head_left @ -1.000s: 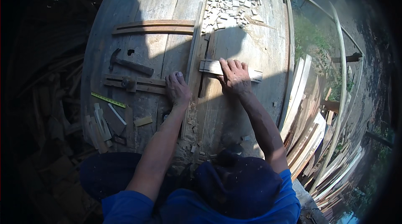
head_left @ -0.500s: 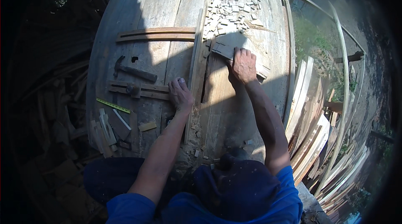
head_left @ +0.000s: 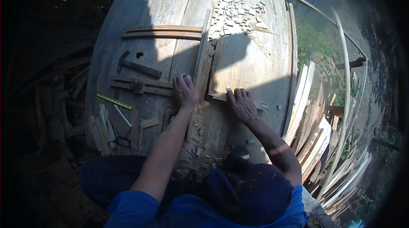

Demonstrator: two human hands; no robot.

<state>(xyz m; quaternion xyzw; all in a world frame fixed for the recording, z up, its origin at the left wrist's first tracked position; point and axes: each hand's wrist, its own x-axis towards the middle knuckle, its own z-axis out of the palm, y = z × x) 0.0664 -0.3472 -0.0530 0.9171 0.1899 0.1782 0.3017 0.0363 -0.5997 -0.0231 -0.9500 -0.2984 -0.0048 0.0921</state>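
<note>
My right hand (head_left: 243, 105) is closed over the middle of a short, narrow wooden piece (head_left: 261, 105), with line-like cuts near its end. That piece lies crosswise on the workbench (head_left: 238, 72), its left end close to a long upright-edged batten (head_left: 202, 57). My left hand (head_left: 185, 94) rests against the batten's left side, fingers bent, at the right end of a slotted wooden bar (head_left: 157, 87). Whatever its fingertips hold is hidden. A dark hammer (head_left: 140, 69) lies just beyond that bar, and a wooden block (head_left: 136, 84) sits on the bar.
Small wood offcuts (head_left: 232, 15) are heaped at the far side. Two slotted rails (head_left: 162, 32) lie left of the batten. A yellow measuring tape (head_left: 114, 100), a small block (head_left: 148, 123) and slats (head_left: 106, 123) lie at the near left. Long boards (head_left: 313, 130) are stacked off the right edge.
My right hand has drawn the wooden piece toward me, from the sunlit area into the shade, and the piece now shows a narrower side. My left hand stays in place.
</note>
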